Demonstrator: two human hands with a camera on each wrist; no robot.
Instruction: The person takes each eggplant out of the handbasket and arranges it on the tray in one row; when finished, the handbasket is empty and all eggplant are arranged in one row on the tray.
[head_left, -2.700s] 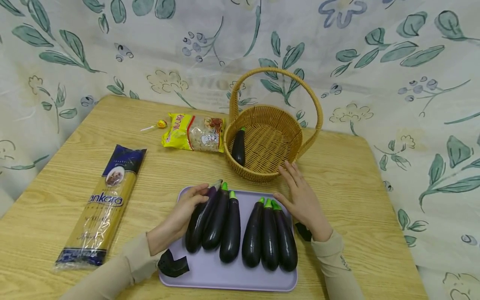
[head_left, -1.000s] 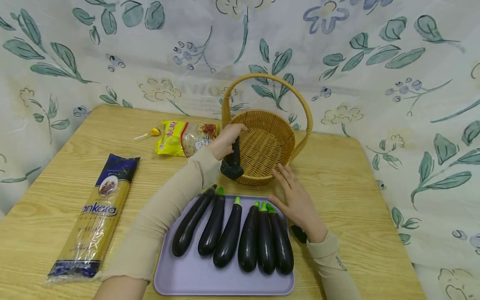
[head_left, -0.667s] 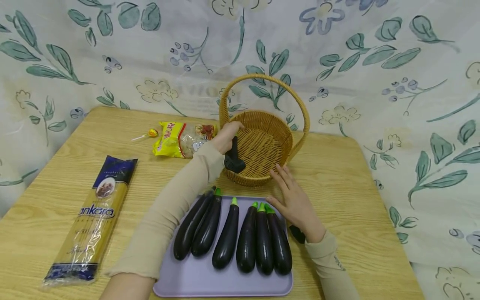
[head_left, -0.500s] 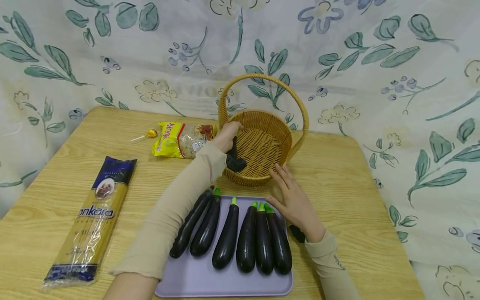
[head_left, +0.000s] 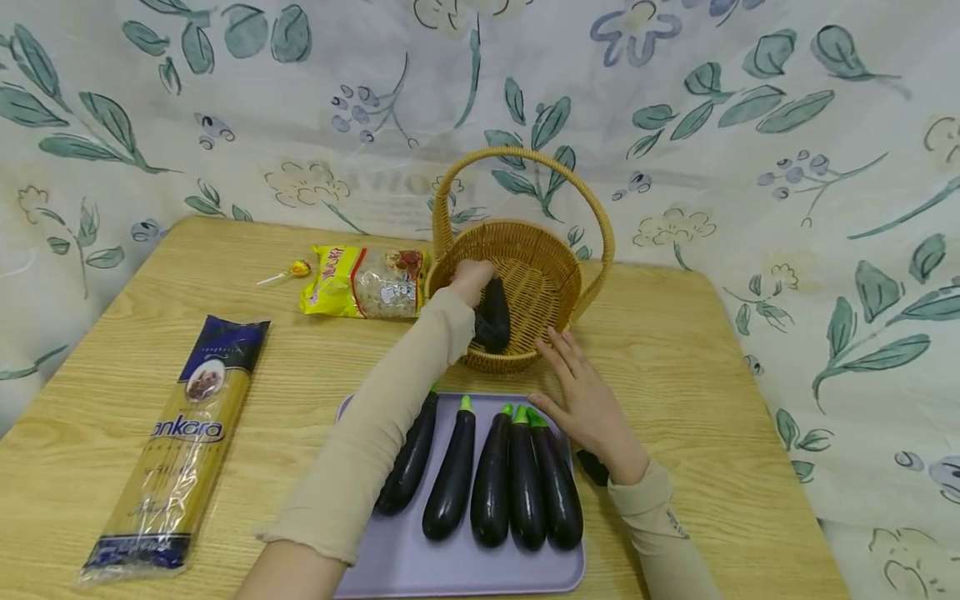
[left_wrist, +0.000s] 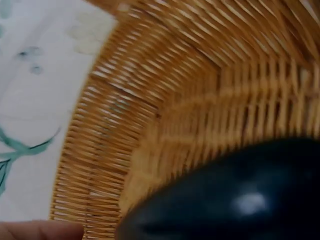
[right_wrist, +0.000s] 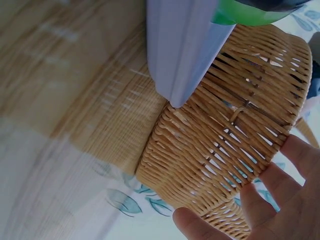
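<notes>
My left hand [head_left: 472, 279] reaches over the left side of the wicker basket [head_left: 521, 364], at the upper end of a dark eggplant [head_left: 497, 304] inside it. In the left wrist view the glossy eggplant [left_wrist: 240, 195] lies large and close, with one fingertip [left_wrist: 45, 230] pointing toward its narrow end; the other fingers are hidden. The right hand [head_left: 588, 400] has its spread fingertips on the basket's front right rim. Below, several eggplants [head_left: 491, 483] with green stems lie side by side on a lilac tray [head_left: 465, 575]; the left sleeve covers the tray's left part.
The basket's tall handle [head_left: 525, 152] arches over it. Left of the basket lie a yellow-ended food bag [head_left: 367, 283] and a lollipop [head_left: 300, 268]. A spaghetti pack [head_left: 180, 442] lies farther left on the wooden table [head_left: 712, 417]. A floral cloth [head_left: 675, 100] hangs behind.
My left hand left the tray's leftmost eggplant and reached into the basket. Since half a second ago it moved right there, and the basket's eggplant shifted right with it. The right hand stays at the rim.
</notes>
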